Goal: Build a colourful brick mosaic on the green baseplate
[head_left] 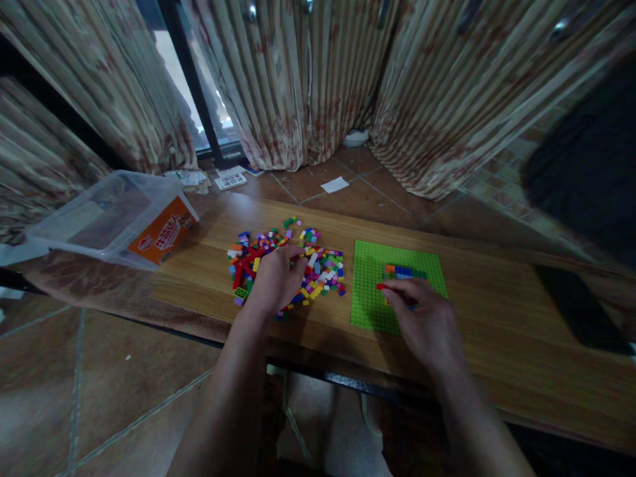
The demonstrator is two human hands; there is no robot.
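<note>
My right hand (430,318) pinches a small red brick (381,286) between thumb and fingertips, above the green baseplate (368,305). Beside those fingers, a low block of joined bricks (399,271) in orange, blue and other colours stands on the plate; my hand covers part of it. Over on the left, my left hand (278,278) reaches across the pile of loose coloured bricks (325,268). Its thumb and forefinger are apart, and no brick shows between them. Some of the pile is hidden beneath this hand.
A clear plastic box (99,225) with an orange label stands at the table's left end. A dark flat phone-like object (581,308) lies at the right, near another person's hand (627,318). Curtains (298,79) hang beyond the wooden table (308,344); papers (334,185) lie on the tiled floor.
</note>
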